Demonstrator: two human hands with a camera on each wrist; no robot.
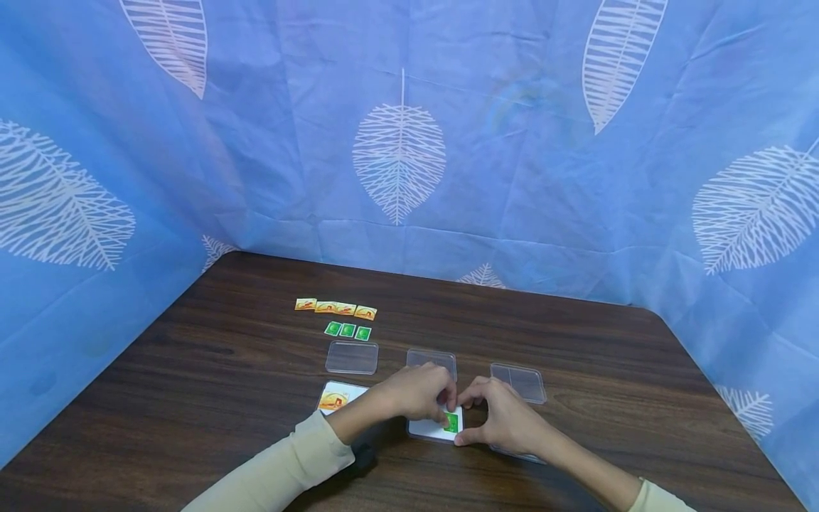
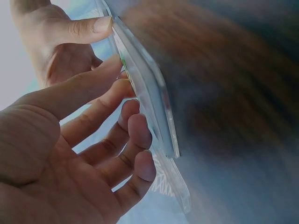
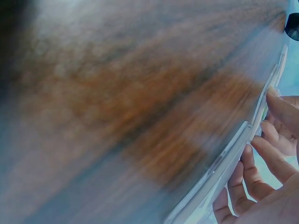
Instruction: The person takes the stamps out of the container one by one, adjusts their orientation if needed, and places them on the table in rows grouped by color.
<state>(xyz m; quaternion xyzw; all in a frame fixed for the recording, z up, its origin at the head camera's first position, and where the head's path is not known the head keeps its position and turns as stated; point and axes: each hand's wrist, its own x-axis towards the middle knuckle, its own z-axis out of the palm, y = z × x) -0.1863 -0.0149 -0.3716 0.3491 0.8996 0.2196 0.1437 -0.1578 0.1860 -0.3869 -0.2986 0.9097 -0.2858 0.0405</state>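
In the head view, a clear shallow case (image 1: 422, 429) with a white insert lies on the table, bearing a small green picture card (image 1: 451, 422) near its right side. My left hand (image 1: 419, 392) reaches over it from the left, its thumb and index fingertips pinching at the green card. The left wrist view shows its other fingers loosely bent beside the case's edge. My right hand (image 1: 505, 416) holds the case's right side between thumb and fingers. Partly behind my left forearm is another white-lined case (image 1: 355, 390) with an orange picture card (image 1: 333, 400).
Three clear trays (image 1: 352, 358) stand in a row behind the cases. Farther back lie a row of several orange cards (image 1: 335, 308) and three green cards (image 1: 348, 330). Under my right wrist another case (image 1: 534, 459) peeks out. Blue leaf-patterned cloth (image 1: 512, 178) hangs beyond the brown table (image 1: 192, 370).
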